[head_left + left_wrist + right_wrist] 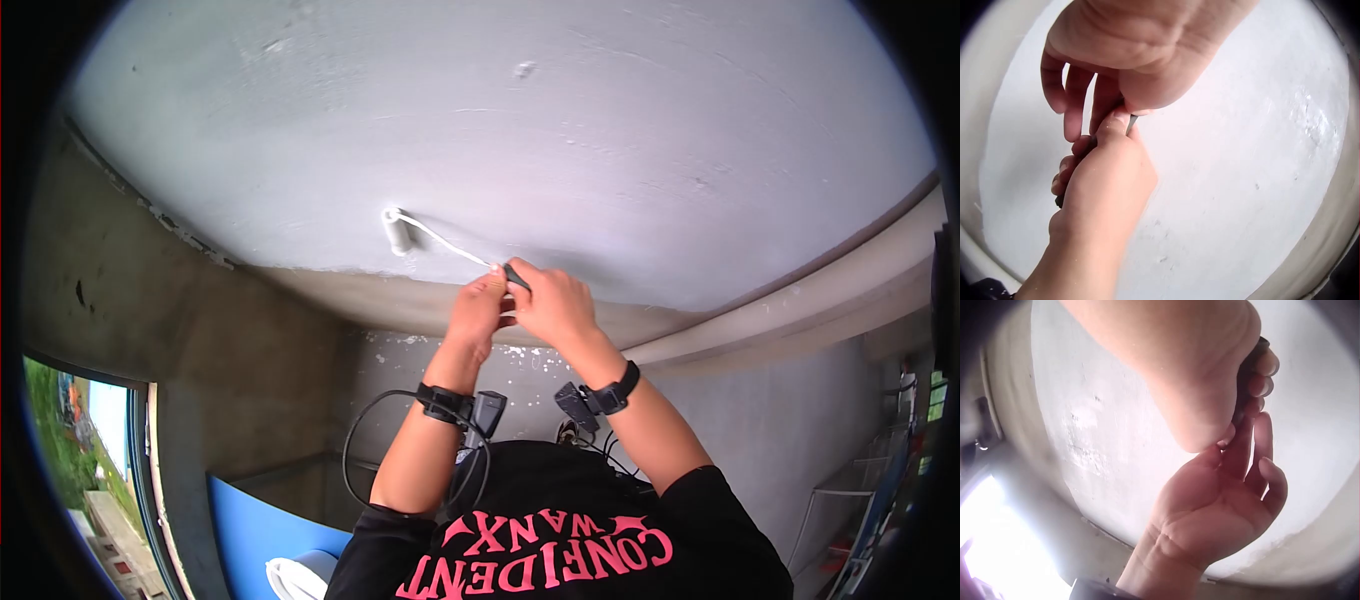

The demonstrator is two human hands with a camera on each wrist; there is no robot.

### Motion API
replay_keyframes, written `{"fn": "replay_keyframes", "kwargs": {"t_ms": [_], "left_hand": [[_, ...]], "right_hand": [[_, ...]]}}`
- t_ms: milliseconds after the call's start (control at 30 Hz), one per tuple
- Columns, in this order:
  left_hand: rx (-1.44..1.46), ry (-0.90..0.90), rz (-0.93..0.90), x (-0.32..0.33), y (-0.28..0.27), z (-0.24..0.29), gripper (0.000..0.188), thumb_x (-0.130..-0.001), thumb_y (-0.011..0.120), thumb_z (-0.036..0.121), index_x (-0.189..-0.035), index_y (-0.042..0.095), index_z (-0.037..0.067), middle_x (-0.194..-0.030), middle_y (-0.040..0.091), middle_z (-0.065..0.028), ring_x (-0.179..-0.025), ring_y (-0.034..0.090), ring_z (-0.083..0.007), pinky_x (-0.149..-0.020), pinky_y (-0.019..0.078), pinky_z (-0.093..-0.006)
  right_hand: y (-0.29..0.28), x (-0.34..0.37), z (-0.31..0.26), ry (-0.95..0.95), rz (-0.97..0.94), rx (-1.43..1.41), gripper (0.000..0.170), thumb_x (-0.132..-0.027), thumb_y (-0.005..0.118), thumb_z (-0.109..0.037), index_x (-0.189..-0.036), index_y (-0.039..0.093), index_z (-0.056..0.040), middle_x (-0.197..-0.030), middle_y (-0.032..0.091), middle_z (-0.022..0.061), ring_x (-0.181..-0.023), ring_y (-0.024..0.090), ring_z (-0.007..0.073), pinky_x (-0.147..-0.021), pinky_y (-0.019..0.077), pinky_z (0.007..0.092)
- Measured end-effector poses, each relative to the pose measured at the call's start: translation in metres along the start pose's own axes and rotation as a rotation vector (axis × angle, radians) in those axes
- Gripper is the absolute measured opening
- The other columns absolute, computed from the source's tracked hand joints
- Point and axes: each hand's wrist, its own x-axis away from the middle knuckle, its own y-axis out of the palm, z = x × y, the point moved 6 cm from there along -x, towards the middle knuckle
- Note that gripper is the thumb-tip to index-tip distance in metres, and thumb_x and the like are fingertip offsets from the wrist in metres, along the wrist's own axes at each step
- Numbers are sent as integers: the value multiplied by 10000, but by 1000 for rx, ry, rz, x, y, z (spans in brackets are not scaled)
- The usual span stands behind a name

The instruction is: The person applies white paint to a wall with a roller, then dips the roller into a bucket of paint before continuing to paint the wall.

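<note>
A paint roller [397, 232] with a pale sleeve lies against the white-painted surface overhead in the head view. Its thin white frame [445, 243] slants down to a dark handle [517, 277]. My right hand [556, 308] grips that handle, fingers curled round it in the right wrist view. Beside it, my left hand [478, 312] pinches the roller between thumb and forefinger where the frame meets the handle. The left hand's other fingers hang loose in the left wrist view. Much of the handle is hidden by the right palm.
Bare grey-brown wall [250, 340] borders the white surface at the left. A window [95, 440] opens at lower left, near a blue panel [260, 530]. A pale beam [800, 290] runs along the right. Dark cables [350, 450] loop from the left wrist.
</note>
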Motion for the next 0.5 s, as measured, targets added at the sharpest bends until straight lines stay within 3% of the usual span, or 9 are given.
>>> {"fn": "replay_keyframes", "kwargs": {"t_ms": [167,400,500], "left_hand": [[-67,-60,-151,-7,113,-62,368,-1038,421,410,-975,625,110,-887,654,6,-789,612,-116,-656,480,-261],[-121,-150,-366,0,282,-151,382,-1030,440,421,-1036,652,102,-956,675,-8,-811,621,-109,-641,476,-258],[-140,-185,-475,6,337,-178,381,-1030,438,423,-1043,652,109,-964,674,-3,-823,625,-105,-634,463,-250]], "right_hand": [[-56,55,105,16,53,39,233,-862,624,-262,-1083,623,-186,-729,663,177,-705,648,414,-600,500,519],[-148,147,245,163,129,92,288,-848,622,-230,-1131,621,-176,-760,655,166,-736,637,402,-621,489,511],[-176,179,282,232,147,111,309,-842,639,-202,-1147,636,-158,-807,657,189,-765,633,415,-643,492,496]]}}
